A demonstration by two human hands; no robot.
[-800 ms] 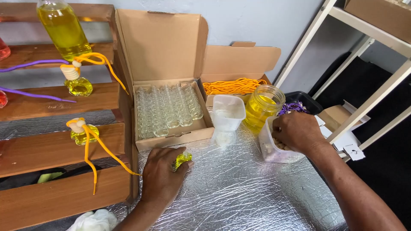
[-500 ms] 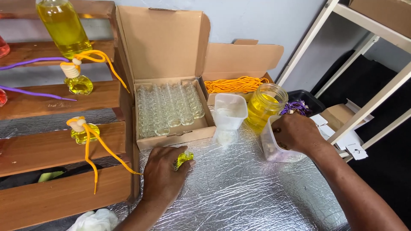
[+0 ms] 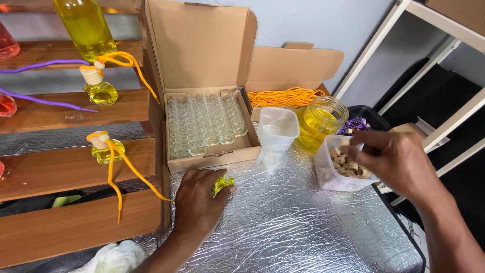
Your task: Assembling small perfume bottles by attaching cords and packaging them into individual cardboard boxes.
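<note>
While the left hand (image 3: 198,205) pinches a small yellow-filled glass bottle (image 3: 223,183) upright on the foil-covered table (image 3: 303,227) at lower centre, the right hand (image 3: 399,164), fingers loosely apart, hovers over the tub of wooden caps (image 3: 339,168), well to the bottle's right.

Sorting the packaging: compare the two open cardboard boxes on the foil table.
The near cardboard box holds rows of clear empty glass vials; the far cardboard box holds orange cords. The near box looks larger, and its lid stands taller. Both are plain brown, with lids open toward the wall.
</note>
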